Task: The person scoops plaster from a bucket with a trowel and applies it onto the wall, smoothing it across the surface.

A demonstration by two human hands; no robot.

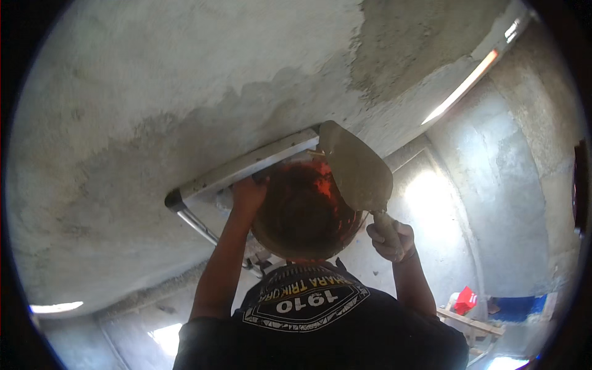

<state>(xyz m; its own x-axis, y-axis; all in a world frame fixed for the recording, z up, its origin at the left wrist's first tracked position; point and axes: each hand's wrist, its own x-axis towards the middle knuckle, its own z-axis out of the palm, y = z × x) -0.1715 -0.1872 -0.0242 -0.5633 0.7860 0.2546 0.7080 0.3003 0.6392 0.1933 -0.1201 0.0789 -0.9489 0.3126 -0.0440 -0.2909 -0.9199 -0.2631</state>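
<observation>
My right hand is closed around the pale handle of a trowel. Its broad blade, grey with a mortar-like coating, points up and left over the right side of a bucket. Inside, the bucket shows orange-red patches among grey smears, and its bottom is dark. At the bucket's left rim, my left hand is closed, its fingertips partly lost in shadow. Just beyond that hand runs the metal top bar of a ladder, slanting up to the right.
A large grey plastered wall fills the left and top, with a rougher, darker patch at upper right. One ladder leg slopes down beside my left forearm. Low at right are a wooden plank and a red object.
</observation>
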